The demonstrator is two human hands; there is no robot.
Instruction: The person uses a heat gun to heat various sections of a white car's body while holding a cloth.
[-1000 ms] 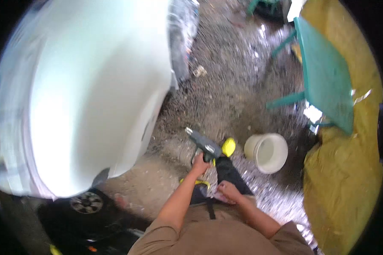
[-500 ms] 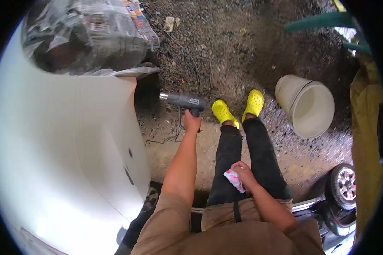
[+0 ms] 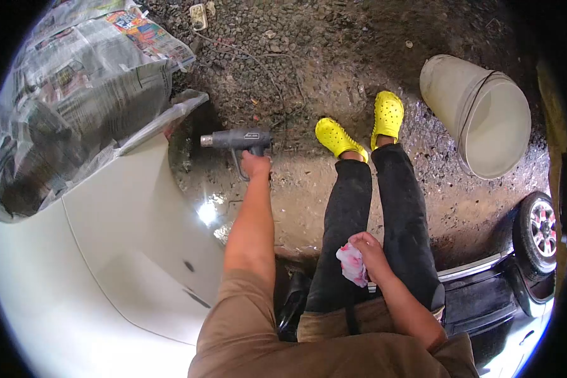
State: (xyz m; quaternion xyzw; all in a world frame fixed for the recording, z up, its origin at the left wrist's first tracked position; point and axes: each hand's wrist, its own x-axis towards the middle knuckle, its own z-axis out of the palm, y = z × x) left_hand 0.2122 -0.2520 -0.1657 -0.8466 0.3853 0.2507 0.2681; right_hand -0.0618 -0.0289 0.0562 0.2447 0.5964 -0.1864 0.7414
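Observation:
My left hand is wrapped round the handle of a dark heat gun. The gun's metal nozzle points left, towards the pale car body panel, with a gap between them. In my right hand, held over my dark trousers, is a crumpled white and pink cloth, its fingers closed on one edge. Newspaper and clear plastic sheeting cover the part beyond the panel's upper edge.
A whitish bucket lies on its side at the right on wet gravel. Yellow clogs are on my feet. A black car with a wheel is at the lower right. A cord runs over the ground above the heat gun.
My view has turned, bringing more of the newspaper covering into sight and the green table out of it. The heat gun now lies further left in view, nozzle still leftward. Both hands keep their holds.

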